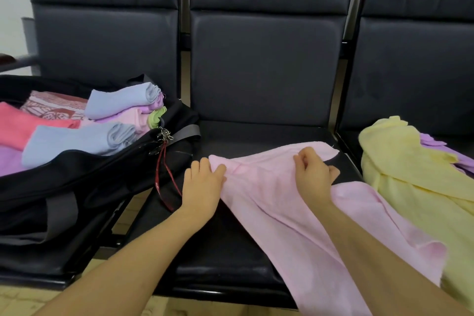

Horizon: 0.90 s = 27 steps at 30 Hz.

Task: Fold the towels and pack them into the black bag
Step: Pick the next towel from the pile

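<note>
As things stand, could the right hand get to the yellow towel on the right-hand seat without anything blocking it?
Probably yes. The yellow towel lies uncovered on the seat just right of the right hand, with nothing between them. But that hand is gripping the pink towel and would have to let go first.

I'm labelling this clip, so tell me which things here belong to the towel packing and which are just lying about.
Part of the job:
pink towel, gripped by both hands (left hand, right hand)
yellow towel
purple towel
folded towels
black bag

Just there:
seats
red cord on the bag
floor
</note>
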Available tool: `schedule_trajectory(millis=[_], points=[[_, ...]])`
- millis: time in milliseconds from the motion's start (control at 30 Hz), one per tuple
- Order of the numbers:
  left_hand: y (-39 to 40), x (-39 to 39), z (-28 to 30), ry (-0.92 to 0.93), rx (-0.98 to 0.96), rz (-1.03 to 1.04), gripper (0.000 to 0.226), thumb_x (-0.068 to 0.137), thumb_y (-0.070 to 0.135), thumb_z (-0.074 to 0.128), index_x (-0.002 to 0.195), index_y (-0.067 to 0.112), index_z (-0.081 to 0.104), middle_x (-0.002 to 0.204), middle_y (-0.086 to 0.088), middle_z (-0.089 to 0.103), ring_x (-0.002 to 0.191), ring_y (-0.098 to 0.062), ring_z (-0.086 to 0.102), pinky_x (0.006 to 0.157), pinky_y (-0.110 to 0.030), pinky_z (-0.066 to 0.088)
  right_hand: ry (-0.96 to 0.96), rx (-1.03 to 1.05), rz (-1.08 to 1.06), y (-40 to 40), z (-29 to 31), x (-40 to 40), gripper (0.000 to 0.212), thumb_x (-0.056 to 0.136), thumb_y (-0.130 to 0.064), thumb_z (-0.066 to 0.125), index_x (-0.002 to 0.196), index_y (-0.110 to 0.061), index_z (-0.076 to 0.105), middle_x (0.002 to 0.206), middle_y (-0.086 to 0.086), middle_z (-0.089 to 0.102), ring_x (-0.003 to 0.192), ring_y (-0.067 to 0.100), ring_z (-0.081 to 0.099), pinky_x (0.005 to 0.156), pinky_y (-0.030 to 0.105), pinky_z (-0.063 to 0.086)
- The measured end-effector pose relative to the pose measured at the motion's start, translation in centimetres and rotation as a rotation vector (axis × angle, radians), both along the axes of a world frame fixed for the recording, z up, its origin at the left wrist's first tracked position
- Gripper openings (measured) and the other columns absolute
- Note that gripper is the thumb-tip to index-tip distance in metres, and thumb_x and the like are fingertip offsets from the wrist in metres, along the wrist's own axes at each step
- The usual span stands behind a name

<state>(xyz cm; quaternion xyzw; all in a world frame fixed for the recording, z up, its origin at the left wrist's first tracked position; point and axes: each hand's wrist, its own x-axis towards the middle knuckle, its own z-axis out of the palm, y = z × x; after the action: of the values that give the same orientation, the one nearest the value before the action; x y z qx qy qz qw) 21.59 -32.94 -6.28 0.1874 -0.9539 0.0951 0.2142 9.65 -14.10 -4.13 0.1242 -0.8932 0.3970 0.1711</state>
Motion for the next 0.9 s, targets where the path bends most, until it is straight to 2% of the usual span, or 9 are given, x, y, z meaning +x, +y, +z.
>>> schedule_trajectory(millis=[100,200,267,367,500,667,800,867,900], points=[[0.3,0.2,2.4,-0.020,-0.082,0.004,0.051,0.045,0.012,0.090,0.089,0.017,0.065,0.067,-0.006,0.048,0.057,-0.022,0.048,0.051,-0.029,0.033,0.124,-0.139,0.029,0.0,2.1,1.2,0.018,0.102,-0.020,0.040,0.086,-0.016,0.047,0.059,-0.004,0.046,0.060,0.006,0.031,0.081,0.029,0.024],[0.7,0.1,4.0,-0.098,-0.070,0.047,0.057,0.081,0.012,0.065,0.129,0.025,0.038,0.103,-0.007,0.048,0.088,-0.023,0.052,0.072,-0.029,0.036,0.209,-0.258,0.026,0.1,3.4,1.4,0.016,0.100,-0.018,0.044,0.085,-0.020,0.048,0.061,-0.004,0.049,0.061,0.012,0.042,0.078,0.022,0.017],[0.8,0.4,5.2,-0.103,-0.029,0.044,0.061,0.086,0.007,0.058,0.135,0.024,0.026,0.116,-0.009,0.044,0.080,-0.022,0.053,0.068,-0.028,0.036,0.232,-0.259,-0.001,0.4,4.0,1.5,0.014,0.098,-0.019,0.047,0.085,-0.020,0.050,0.074,-0.001,0.055,0.069,0.016,0.047,0.073,0.022,0.015],[0.7,1.2,5.9,-0.031,0.166,-0.045,0.052,0.087,0.001,0.053,0.129,0.019,0.030,0.111,-0.004,0.044,0.061,-0.022,0.047,0.055,-0.028,0.035,0.219,-0.283,0.027,0.8,4.5,1.8,0.011,0.096,-0.018,0.051,0.086,-0.018,0.053,0.088,0.001,0.052,0.076,0.014,0.047,0.076,0.028,0.026],[-0.2,2.3,5.1,0.164,0.517,-0.245,0.007,0.097,0.011,0.049,0.103,0.011,0.050,0.092,-0.002,0.053,0.076,-0.020,0.056,0.066,-0.030,0.046,0.169,-0.287,0.068,1.6,5.1,1.8,0.011,0.095,-0.019,0.054,0.084,-0.016,0.057,0.078,0.000,0.053,0.067,0.005,0.047,0.072,0.030,0.039],[-0.7,2.9,5.0,0.450,0.938,-0.244,0.015,0.091,0.006,0.057,0.103,0.013,0.062,0.088,0.002,0.061,0.074,-0.003,0.055,0.061,-0.004,0.042,0.052,-0.314,0.068,1.7,5.1,1.5,0.008,0.094,-0.021,0.056,0.087,-0.019,0.060,0.066,0.001,0.060,0.071,0.017,0.058,0.088,0.039,0.044],[-1.0,2.5,4.9,0.460,0.961,-0.168,0.028,0.091,0.006,0.059,0.119,0.011,0.058,0.106,0.004,0.055,0.086,-0.007,0.054,0.073,-0.010,0.040,-0.010,-0.347,0.144,1.0,5.8,1.4,0.013,0.097,-0.019,0.051,0.105,-0.020,0.061,0.089,-0.013,0.061,0.104,0.021,0.055,0.105,0.034,0.033],[-1.3,1.9,4.5,0.413,0.891,-0.120,0.018,0.089,0.005,0.059,0.107,0.010,0.062,0.102,0.003,0.049,0.085,-0.012,0.051,0.072,-0.014,0.037,-0.105,-0.349,0.304,0.9,5.7,1.1,0.033,0.098,-0.015,0.051,0.131,-0.015,0.052,0.116,-0.006,0.058,0.117,0.018,0.050,0.107,0.022,0.032],[-1.4,1.7,4.2,0.373,0.855,-0.114,0.008,0.088,0.003,0.058,0.093,0.007,0.064,0.093,0.003,0.048,0.078,-0.014,0.050,0.065,-0.014,0.037,-0.137,-0.305,0.332,0.8,5.1,0.7,0.042,0.098,-0.018,0.052,0.139,-0.019,0.045,0.127,-0.004,0.055,0.121,0.018,0.049,0.109,0.025,0.030]])
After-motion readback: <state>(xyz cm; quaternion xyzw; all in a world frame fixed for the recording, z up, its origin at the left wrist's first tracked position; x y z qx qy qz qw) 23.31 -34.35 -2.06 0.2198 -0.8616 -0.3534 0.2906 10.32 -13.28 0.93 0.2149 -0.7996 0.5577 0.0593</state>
